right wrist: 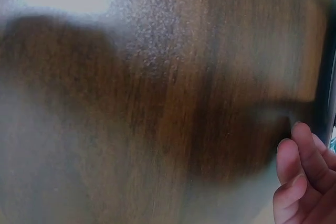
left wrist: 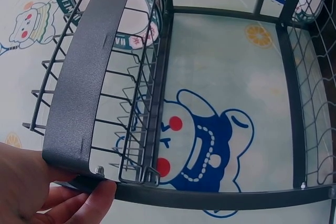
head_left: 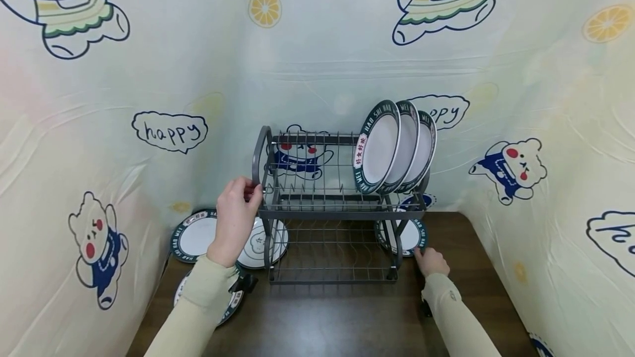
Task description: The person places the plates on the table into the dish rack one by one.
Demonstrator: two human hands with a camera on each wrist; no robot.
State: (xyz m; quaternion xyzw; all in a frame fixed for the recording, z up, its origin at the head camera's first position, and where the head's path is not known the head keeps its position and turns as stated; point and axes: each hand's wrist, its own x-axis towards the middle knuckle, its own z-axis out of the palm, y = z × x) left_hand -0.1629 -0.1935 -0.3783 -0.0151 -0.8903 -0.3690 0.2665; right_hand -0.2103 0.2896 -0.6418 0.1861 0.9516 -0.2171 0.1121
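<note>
A dark metal two-tier dish rack (head_left: 342,215) stands on the table. My left hand (head_left: 234,219) grips the left side of its upper tier. In the left wrist view, the fingers (left wrist: 100,203) wrap the frame's corner below a broad flat side bar (left wrist: 79,87). Three green-rimmed plates (head_left: 379,150) stand on edge, tilted, at the upper tier's right end. Low on the right, my right hand (head_left: 432,262) has its fingertips at the rim of a small green-rimmed plate (head_left: 410,236), partly behind the rack's leg. The right wrist view shows loosely bent fingers (right wrist: 310,161) close over the tabletop.
To the rack's left lie a green-rimmed plate (head_left: 195,237), a white plate with a line drawing (head_left: 259,245) and another plate (head_left: 232,306) partly under my left sleeve. A plate edge (head_left: 541,344) shows at the bottom right. Printed cloth (head_left: 317,43) surrounds the brown table (head_left: 342,318).
</note>
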